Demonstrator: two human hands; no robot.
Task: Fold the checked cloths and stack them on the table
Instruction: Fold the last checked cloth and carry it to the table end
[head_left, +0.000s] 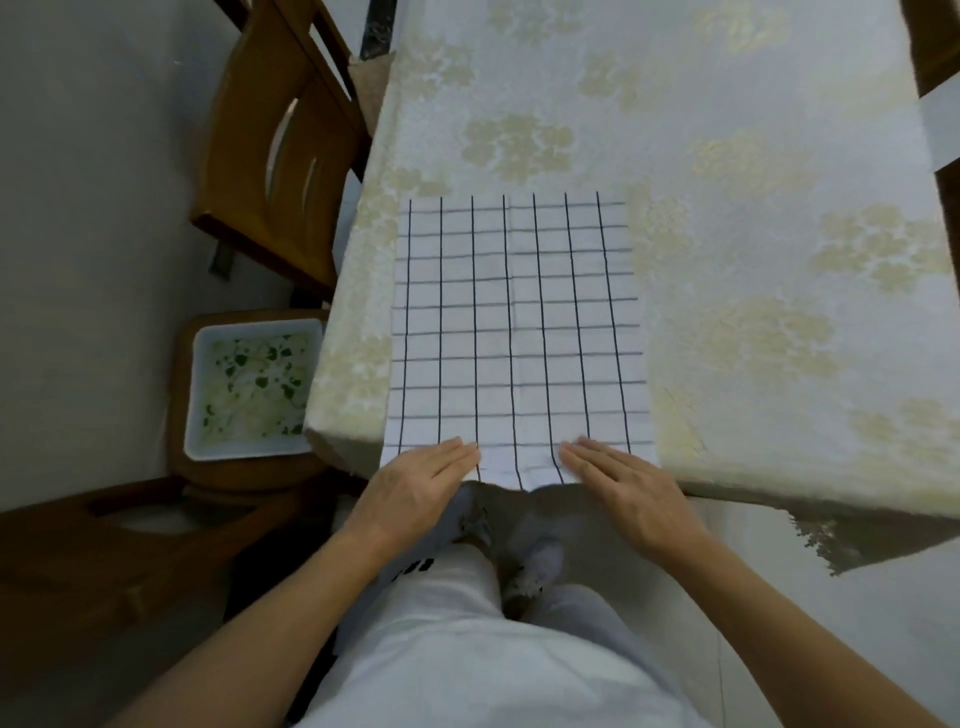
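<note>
I am seeing one checked cloth lying spread flat on the surface, in the centre of the frame, its near edge hanging just over the surface's front edge. The left hand is resting flat on the cloth's lower left part, and the right hand is resting flat on the lower right part; each grip is spread, fingers straight and together, palm down, pinching nothing. Both forearms are reaching up from the bottom of the frame. At the left of the frame a wooden chair is standing beside the surface, and below it a white tray is sitting on a stool.
</note>
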